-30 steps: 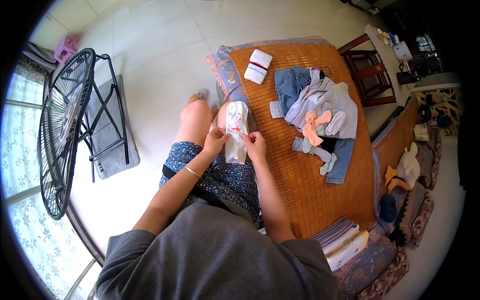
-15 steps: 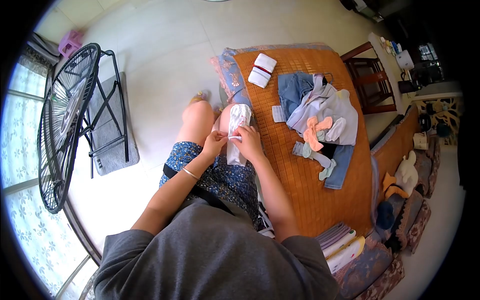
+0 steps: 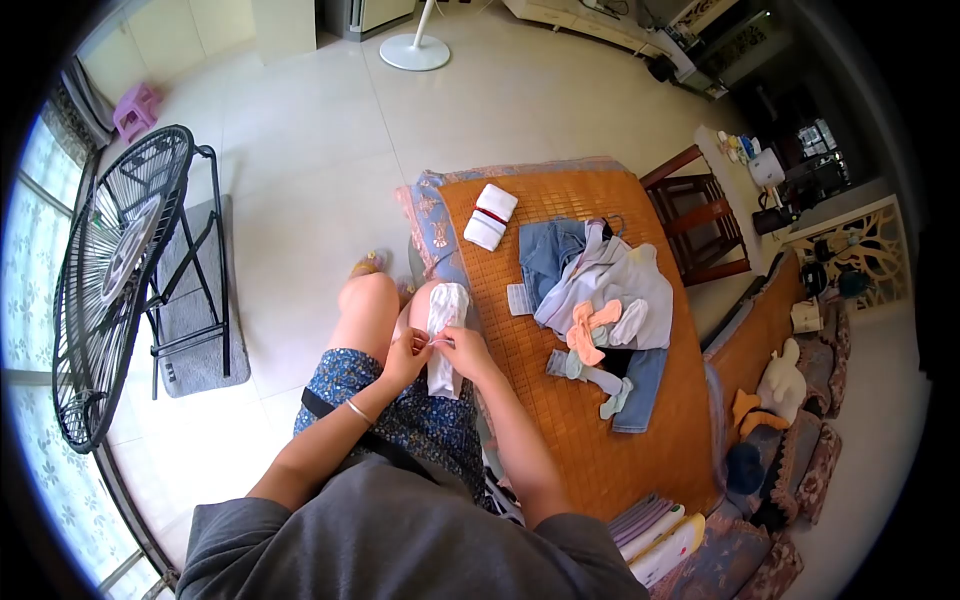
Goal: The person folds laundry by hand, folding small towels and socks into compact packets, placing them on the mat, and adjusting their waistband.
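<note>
A narrow white folded garment [image 3: 446, 305] with faint markings lies lengthwise over my right thigh; its kind is not clear. Over its middle, my left hand [image 3: 406, 358] and my right hand [image 3: 466, 354] meet with fingertips pinched. Between them runs a thin white string [image 3: 438, 341], held from both sides. Whether it is joined to the garment cannot be made out. On the seat mat to my right are a bundled white cloth [image 3: 491, 217] with a red band and a heap of light grey clothing [image 3: 610, 285], jeans [image 3: 640, 395] and peach socks [image 3: 590, 330].
A brown woven mat [image 3: 560, 450] covers the seat beside me. Folded clothes [image 3: 655, 535] are stacked at its near end. A black folding round chair [image 3: 125, 270] stands left, a wooden chair [image 3: 700, 215] right. A white stand base [image 3: 414, 52] is on the floor ahead.
The head view has tilted up and turned slightly, so everything sits lower and further left, and the white stand base shows fully. Both hands keep pinching the string above the white garment.
</note>
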The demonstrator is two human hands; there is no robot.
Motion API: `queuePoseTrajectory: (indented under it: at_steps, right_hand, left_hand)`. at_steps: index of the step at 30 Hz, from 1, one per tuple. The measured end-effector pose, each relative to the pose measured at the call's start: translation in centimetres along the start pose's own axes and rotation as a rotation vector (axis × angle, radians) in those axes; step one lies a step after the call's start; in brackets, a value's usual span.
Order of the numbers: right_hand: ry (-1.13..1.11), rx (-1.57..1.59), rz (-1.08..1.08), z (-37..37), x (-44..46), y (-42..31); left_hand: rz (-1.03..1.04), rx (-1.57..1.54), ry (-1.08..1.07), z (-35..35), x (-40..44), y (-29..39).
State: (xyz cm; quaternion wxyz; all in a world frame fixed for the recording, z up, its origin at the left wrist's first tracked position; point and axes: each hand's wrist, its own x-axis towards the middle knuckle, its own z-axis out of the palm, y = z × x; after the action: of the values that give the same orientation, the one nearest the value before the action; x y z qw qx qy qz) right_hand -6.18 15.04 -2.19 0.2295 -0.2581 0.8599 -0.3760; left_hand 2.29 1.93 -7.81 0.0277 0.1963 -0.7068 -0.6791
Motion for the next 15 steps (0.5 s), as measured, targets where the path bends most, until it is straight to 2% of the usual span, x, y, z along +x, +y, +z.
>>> queuePoseTrajectory:
  at_steps: [2, 5, 8, 15]
  right_hand:
    - [-0.026, 0.028, 0.005, 0.3, 0.4, 0.9]
    - [-0.061, 0.064, 0.067, -0.1, 0.7, 0.6]
    - [-0.099, 0.128, 0.093, -0.4, 0.8, 0.7]
    - [-0.097, 0.215, 0.033, -1.2, 0.1, 0.1]
  left_hand:
    - [-0.064, -0.016, -0.026, 0.1, 0.2, -0.6]
    - [-0.01, 0.019, 0.047, 0.0, -0.2, 0.6]
    - [0.045, 0.076, 0.027, -0.1, -0.5, 2.6]
    - [0.028, 0.209, -0.049, -0.5, -0.3, 2.1]
